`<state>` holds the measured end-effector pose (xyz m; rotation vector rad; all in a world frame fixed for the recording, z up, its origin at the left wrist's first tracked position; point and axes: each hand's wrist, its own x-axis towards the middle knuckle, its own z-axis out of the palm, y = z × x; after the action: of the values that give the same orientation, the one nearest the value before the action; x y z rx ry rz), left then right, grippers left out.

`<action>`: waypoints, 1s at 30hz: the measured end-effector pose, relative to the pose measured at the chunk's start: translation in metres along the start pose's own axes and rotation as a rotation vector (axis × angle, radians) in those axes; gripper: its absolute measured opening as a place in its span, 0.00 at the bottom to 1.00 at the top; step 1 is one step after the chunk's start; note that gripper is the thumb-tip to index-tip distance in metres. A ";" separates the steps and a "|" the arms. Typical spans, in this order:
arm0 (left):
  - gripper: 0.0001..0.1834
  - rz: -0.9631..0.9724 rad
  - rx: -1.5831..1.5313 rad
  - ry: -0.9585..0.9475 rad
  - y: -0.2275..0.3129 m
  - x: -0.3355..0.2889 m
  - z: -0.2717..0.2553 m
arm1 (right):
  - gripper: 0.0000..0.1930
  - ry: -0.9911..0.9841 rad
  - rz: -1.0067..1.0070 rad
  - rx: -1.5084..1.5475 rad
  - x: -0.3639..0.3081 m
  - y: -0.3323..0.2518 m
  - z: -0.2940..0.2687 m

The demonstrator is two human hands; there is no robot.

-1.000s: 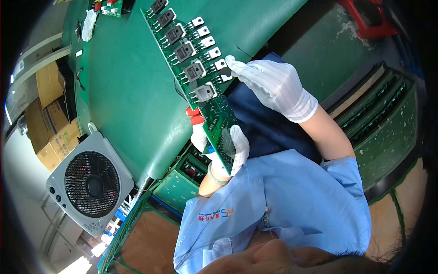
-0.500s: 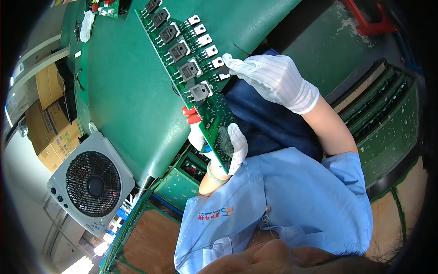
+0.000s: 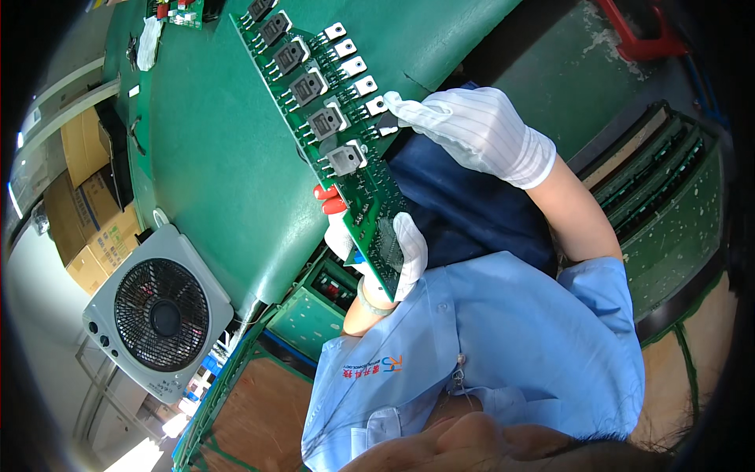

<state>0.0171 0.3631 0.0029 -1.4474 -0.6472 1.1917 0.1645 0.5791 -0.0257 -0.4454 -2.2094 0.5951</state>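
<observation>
My hands, both in white gloves, at a circuit board. The board [image 3: 363,193] is held up aslant, its upper end lying across the view of the green table [image 3: 208,141]. My left hand [image 3: 410,253] grips its lower end, thumb on the near face and fingers behind. My right hand [image 3: 481,134] is narrow, its fingers drawn together and a fingertip at the row of pale tabs [image 3: 364,86], near the lowest; whether it pinches one, I cannot tell. Left of these runs a row of larger black parts [image 3: 305,88], whose face markings are too small to read. Two red pieces [image 3: 333,205] show beside the board's left edge.

Writing: my blue shirt [image 3: 519,338] bears a chest emblem [image 3: 373,366] in orange and blue with red characters; the brown carton [image 3: 102,248] carries dark printing; the grey fan [image 3: 212,285] has small lettering along its lower edge, too fine to read.
</observation>
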 end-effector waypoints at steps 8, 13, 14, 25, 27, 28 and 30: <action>0.12 0.128 0.088 0.224 0.018 -0.014 -0.009 | 0.20 0.042 0.107 0.095 0.000 -0.005 0.007; 0.12 0.158 0.072 0.250 0.019 -0.019 -0.012 | 0.20 0.068 0.120 0.062 0.000 -0.008 0.011; 0.11 0.161 0.073 0.249 0.019 -0.019 -0.013 | 0.20 0.067 0.113 0.064 -0.001 -0.007 0.011; 0.10 0.190 0.038 0.310 0.027 -0.026 -0.020 | 0.24 -0.053 0.018 -0.047 0.001 -0.002 0.002; 0.10 0.193 0.033 0.317 0.028 -0.025 -0.020 | 0.24 -0.059 0.008 -0.056 0.002 -0.002 0.001; 0.10 0.195 0.031 0.320 0.029 -0.026 -0.020 | 0.24 -0.055 0.001 -0.047 0.002 -0.001 0.001; 0.10 0.188 0.025 0.321 0.029 -0.024 -0.019 | 0.24 -0.046 -0.013 -0.030 0.003 0.002 0.001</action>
<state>0.0196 0.3267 -0.0186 -1.6608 -0.2800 1.0722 0.1620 0.5817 -0.0258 -0.4363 -2.2657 0.5712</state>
